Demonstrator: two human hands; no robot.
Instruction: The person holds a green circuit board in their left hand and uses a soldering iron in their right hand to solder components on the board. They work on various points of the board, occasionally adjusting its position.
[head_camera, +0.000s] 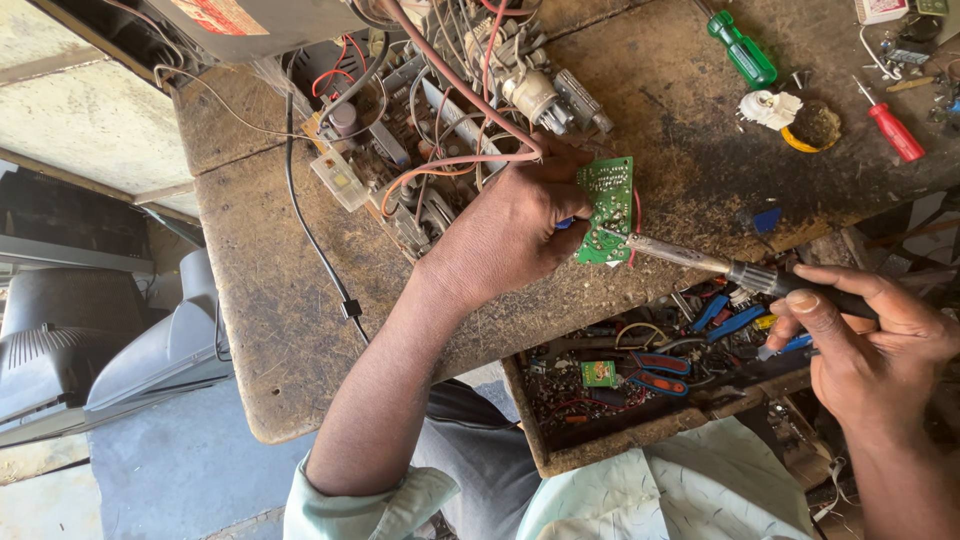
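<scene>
My left hand (505, 232) grips a small green circuit board (607, 208) upright near the front edge of a worn wooden workbench (270, 310). My right hand (880, 345) holds a soldering iron (720, 264) by its dark handle. Its metal tip touches the lower edge of the board. Wires run from the board into an opened electronics chassis (430, 130) with red, pink and grey cables, just behind my left hand.
An open wooden drawer (640, 385) under the bench holds pliers, small parts and another green board. A green screwdriver (742, 48), a red screwdriver (890, 128), a white part (770, 108) and a solder wad lie at the back right. Grey television casings (90, 340) stand at the left.
</scene>
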